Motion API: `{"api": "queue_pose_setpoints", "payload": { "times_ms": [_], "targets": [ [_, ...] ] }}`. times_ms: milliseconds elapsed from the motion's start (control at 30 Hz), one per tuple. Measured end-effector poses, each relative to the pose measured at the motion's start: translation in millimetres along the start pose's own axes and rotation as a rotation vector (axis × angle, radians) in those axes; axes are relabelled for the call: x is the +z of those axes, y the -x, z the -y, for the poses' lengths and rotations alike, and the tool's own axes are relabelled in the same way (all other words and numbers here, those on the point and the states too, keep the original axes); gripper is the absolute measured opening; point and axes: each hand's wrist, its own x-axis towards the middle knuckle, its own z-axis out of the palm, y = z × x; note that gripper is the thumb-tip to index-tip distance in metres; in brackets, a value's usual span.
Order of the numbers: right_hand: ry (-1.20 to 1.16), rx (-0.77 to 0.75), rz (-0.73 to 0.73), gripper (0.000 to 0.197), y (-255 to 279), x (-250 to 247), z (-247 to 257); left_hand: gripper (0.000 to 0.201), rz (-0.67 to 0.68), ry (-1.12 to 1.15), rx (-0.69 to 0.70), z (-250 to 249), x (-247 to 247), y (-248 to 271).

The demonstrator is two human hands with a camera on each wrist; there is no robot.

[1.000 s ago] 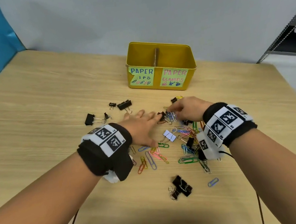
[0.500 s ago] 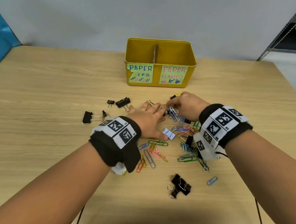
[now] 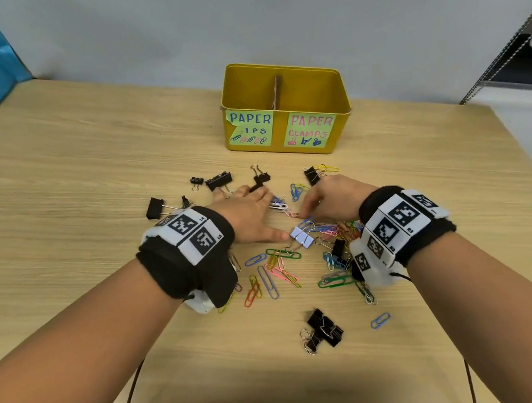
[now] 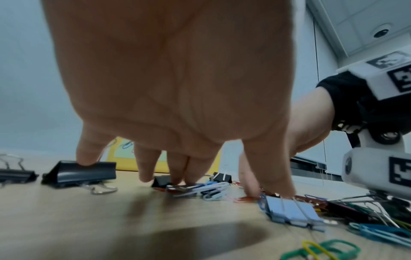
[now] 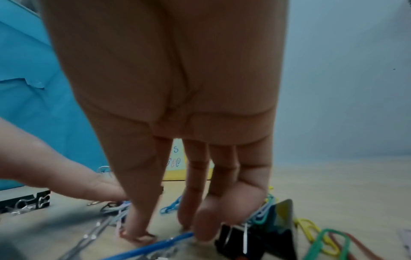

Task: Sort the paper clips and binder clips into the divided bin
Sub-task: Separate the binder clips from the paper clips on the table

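Note:
The yellow divided bin (image 3: 287,131) stands at the back, labelled paper clips on the left and paper clamps on the right. Coloured paper clips (image 3: 280,268) and black binder clips (image 3: 323,329) lie scattered in front of it. My left hand (image 3: 269,214) lies spread and flat, with its fingertips (image 4: 177,179) on a small bundle of paper clips (image 4: 206,190). Its thumb touches a lavender binder clip (image 4: 291,209). My right hand (image 3: 303,213) points down beside it. Its thumb and fingertips (image 5: 135,234) stand apart on the table at a red paper clip and lift nothing.
More black binder clips (image 3: 219,180) lie left of the hands, and one (image 3: 311,173) sits by a yellow paper clip (image 3: 328,168). A lone blue paper clip (image 3: 380,320) lies near me. The table edge runs along the right, with a wall behind the bin.
My left hand has slid forward and a little right, over the clips. My right hand's fingertips have come down nearer the lavender binder clip. Nothing has been lifted.

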Motion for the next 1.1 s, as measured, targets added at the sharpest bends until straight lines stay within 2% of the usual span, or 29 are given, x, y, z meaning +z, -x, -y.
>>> {"api": "queue_pose_setpoints", "payload": {
  "times_ms": [133,233,300,400,467,567,633,733,800,867,933,1000,1100],
  "targets": [
    [-0.031,0.003,-0.150,0.032,-1.7,0.0,6.4,0.095,-0.058,0.129,-0.009,5.7,-1.4,3.4],
    [-0.004,-0.096,-0.076,0.051,-3.4,4.6,21.4,0.094,-0.071,0.156,0.002,8.9,-0.6,2.0],
    [0.055,-0.057,-0.020,0.048,-7.8,7.1,24.4,0.091,-0.072,0.135,0.000,12.7,-0.1,2.7],
    [0.053,0.001,-0.105,0.039,-15.7,5.5,21.5,0.090,-0.082,0.094,-0.001,21.5,1.6,3.2],
    [0.038,-0.049,-0.174,0.042,-16.3,5.3,24.7,0.092,-0.072,0.065,-0.004,25.0,3.3,3.4],
    [0.093,-0.116,-0.103,0.056,-14.9,7.4,31.1,0.094,-0.048,0.042,-0.038,24.0,5.1,5.6],
    [0.118,-0.072,-0.063,0.052,-18.2,7.6,27.6,0.095,-0.068,0.031,-0.074,23.0,5.1,7.9],
    [0.050,0.001,-0.168,0.040,-23.3,4.0,19.2,0.098,-0.131,0.089,-0.092,23.5,5.5,8.0],
    [0.004,-0.037,-0.229,0.036,-21.8,2.2,20.8,0.100,-0.161,0.142,-0.039,21.1,4.4,7.4],
    [0.001,-0.100,-0.183,0.041,-18.7,2.7,25.2,0.098,-0.147,0.131,0.036,17.3,2.8,6.4],
    [0.032,-0.089,-0.082,0.046,-16.6,4.2,27.2,0.094,-0.081,0.040,0.055,15.8,2.5,3.3],
    [0.035,-0.013,-0.022,0.046,-15.5,2.4,25.9,0.091,-0.037,-0.040,0.010,19.1,3.4,-2.0],
    [0.025,0.034,-0.065,0.039,-16.5,-2.9,22.6,0.102,-0.092,-0.028,-0.061,26.1,1.5,-4.7]
  ]
}}
